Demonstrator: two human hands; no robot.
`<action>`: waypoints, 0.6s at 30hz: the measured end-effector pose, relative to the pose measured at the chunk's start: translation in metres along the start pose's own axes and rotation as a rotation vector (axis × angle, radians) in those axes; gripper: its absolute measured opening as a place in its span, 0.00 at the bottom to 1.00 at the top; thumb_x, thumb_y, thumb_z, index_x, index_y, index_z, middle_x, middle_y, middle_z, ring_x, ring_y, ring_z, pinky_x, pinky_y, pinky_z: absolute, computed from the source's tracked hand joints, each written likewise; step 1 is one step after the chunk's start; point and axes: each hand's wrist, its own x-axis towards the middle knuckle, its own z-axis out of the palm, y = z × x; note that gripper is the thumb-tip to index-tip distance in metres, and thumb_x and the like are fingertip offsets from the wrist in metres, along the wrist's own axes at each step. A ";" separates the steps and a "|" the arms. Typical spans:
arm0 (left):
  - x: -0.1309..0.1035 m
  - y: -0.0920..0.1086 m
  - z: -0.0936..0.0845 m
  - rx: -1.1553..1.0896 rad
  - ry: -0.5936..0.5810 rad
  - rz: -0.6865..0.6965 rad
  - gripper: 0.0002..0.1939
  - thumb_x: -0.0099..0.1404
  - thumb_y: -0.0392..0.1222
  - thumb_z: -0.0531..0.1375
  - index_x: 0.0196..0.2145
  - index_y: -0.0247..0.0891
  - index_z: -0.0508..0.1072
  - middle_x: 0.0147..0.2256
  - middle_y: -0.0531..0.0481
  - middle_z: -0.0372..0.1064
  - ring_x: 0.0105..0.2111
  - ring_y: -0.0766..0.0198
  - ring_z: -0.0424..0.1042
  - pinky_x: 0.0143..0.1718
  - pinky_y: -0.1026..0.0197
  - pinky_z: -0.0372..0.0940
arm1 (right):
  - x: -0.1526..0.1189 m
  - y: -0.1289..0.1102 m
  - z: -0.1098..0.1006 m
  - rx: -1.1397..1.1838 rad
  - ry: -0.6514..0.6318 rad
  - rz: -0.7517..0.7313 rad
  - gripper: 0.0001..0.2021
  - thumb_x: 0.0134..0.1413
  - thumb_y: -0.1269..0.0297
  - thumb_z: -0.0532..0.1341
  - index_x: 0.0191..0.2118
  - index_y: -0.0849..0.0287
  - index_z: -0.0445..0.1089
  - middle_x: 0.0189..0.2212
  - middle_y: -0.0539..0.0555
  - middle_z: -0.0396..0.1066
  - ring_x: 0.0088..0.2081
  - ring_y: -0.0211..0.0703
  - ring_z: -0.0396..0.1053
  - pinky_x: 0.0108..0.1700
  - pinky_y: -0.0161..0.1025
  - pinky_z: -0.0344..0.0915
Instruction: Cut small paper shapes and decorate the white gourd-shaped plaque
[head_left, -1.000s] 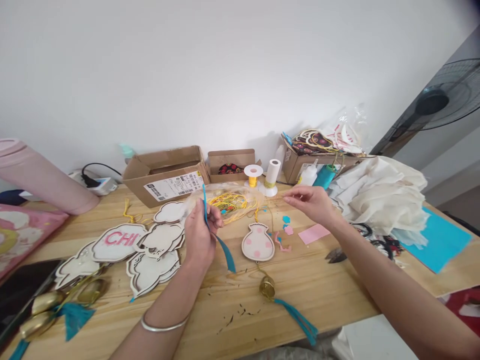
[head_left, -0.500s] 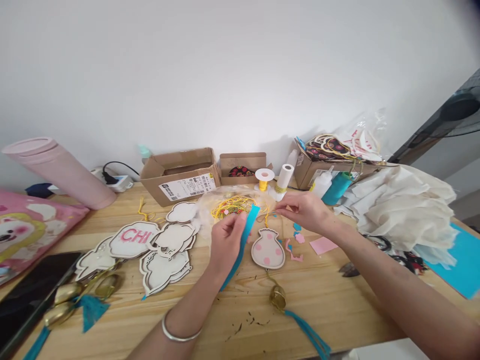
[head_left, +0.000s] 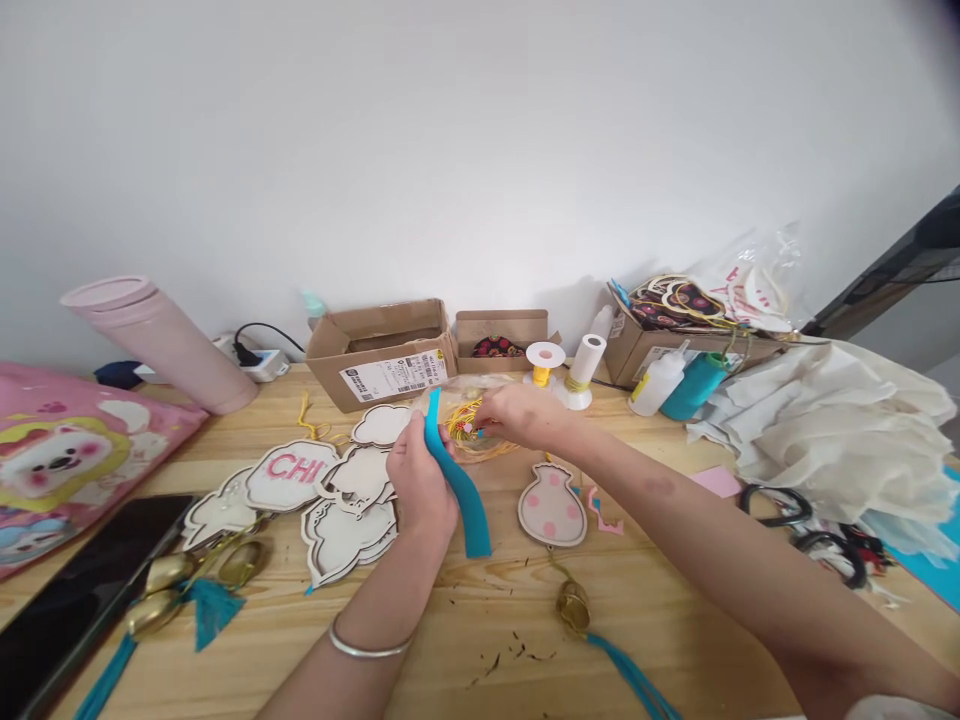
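In my left hand (head_left: 421,482) I grip a blue strip (head_left: 466,495), its short end above my fingers and its long end hanging down toward the table. My right hand (head_left: 519,416) is over the bundle of yellow cords (head_left: 463,420), fingers drawn together at its right side; what they pinch, if anything, I cannot make out. Below the right forearm lies a pouch-shaped ornament (head_left: 553,506) with pink dots. A cord joins it to a brass bell (head_left: 574,606) with a blue tassel (head_left: 630,668).
Cloud-shaped pieces (head_left: 349,545) and a phone (head_left: 90,580) lie left. Behind stand an open carton (head_left: 375,370), spools (head_left: 545,358) and a glue bottle (head_left: 658,382). At right are scissors (head_left: 776,505) and crumpled pale fabric (head_left: 832,420). A pink bottle (head_left: 161,340) leans at far left.
My right hand has moved left, from above the pouch ornament to the yellow cords. My left hand has shifted left and turned, so the blue strip now hangs to its right. The view has swung slightly left.
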 end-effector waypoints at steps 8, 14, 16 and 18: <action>-0.005 0.002 0.000 0.067 -0.026 -0.022 0.14 0.55 0.45 0.57 0.17 0.37 0.62 0.14 0.58 0.59 0.15 0.73 0.57 0.17 0.68 0.53 | 0.003 0.015 0.012 0.003 -0.034 -0.053 0.11 0.42 0.68 0.65 0.36 0.51 0.75 0.30 0.50 0.73 0.31 0.40 0.67 0.27 0.34 0.54; -0.008 0.005 0.002 0.071 -0.008 -0.064 0.13 0.55 0.45 0.57 0.17 0.37 0.62 0.13 0.59 0.58 0.14 0.73 0.56 0.16 0.68 0.52 | -0.016 0.035 0.003 0.025 -0.018 0.009 0.10 0.45 0.74 0.61 0.35 0.57 0.74 0.32 0.52 0.75 0.32 0.40 0.69 0.30 0.33 0.58; -0.008 0.005 0.003 0.072 0.001 -0.072 0.13 0.55 0.44 0.57 0.17 0.36 0.62 0.14 0.59 0.59 0.14 0.73 0.55 0.16 0.69 0.52 | -0.022 0.038 -0.004 0.028 -0.001 0.039 0.10 0.47 0.76 0.59 0.35 0.59 0.75 0.32 0.53 0.75 0.32 0.40 0.69 0.31 0.33 0.59; -0.008 0.004 0.003 0.068 -0.001 -0.068 0.13 0.54 0.44 0.57 0.18 0.36 0.63 0.14 0.58 0.59 0.14 0.73 0.55 0.15 0.69 0.52 | -0.025 0.037 -0.010 0.028 0.020 0.066 0.11 0.49 0.77 0.56 0.35 0.60 0.75 0.32 0.54 0.75 0.32 0.41 0.70 0.32 0.34 0.60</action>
